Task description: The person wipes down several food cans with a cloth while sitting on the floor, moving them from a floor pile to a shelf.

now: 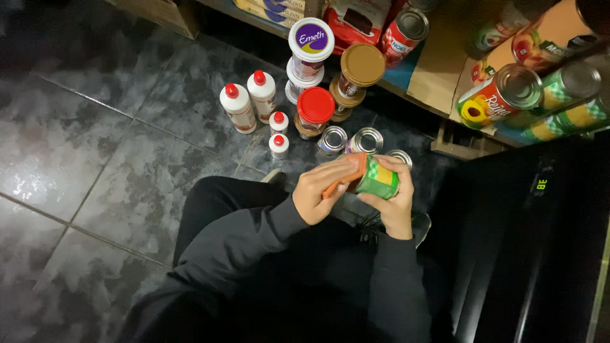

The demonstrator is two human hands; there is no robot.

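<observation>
The right hand [395,206] is closed around a green and yellow can [378,180], holding it just above the person's lap, near the middle of the scene. The left hand [321,190] presses an orange cloth [348,174] flat against the can's end, fingers curled over it. By the look of it the wiping of this can is in progress. On the tiled floor [82,146] just beyond stand three small tins [363,141], then jars and white bottles with red caps [249,101] farther left; whether those are already wiped I cannot tell. More cans lie on the shelf [438,70] at far right.
</observation>
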